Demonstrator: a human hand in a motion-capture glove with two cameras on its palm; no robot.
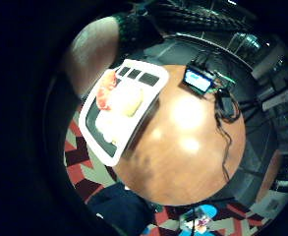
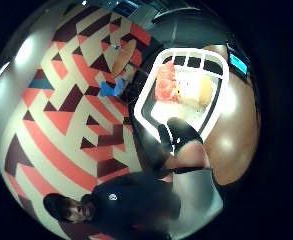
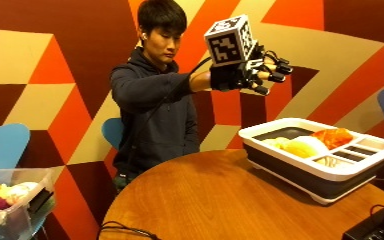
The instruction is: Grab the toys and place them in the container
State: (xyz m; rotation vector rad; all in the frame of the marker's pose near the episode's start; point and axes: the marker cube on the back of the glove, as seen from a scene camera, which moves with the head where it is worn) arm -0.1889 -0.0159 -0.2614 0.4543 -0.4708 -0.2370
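My gloved right hand is raised at head height, above and to the left of the container, fingers loosely spread and holding nothing. The white container with dark sides stands on the round wooden table at its far right. Inside lie an orange-red toy, a yellow toy and a pale one beside them. The palm views look down on the container rim with the red toy and yellow toy. In the thumb side view a gloved finger shows before the container rim.
A clear bin with several soft toys sits on a blue chair at the left. A black device with cables lies at the table's near right edge; its lit screen shows beside the container. Another blue chair stands behind the person.
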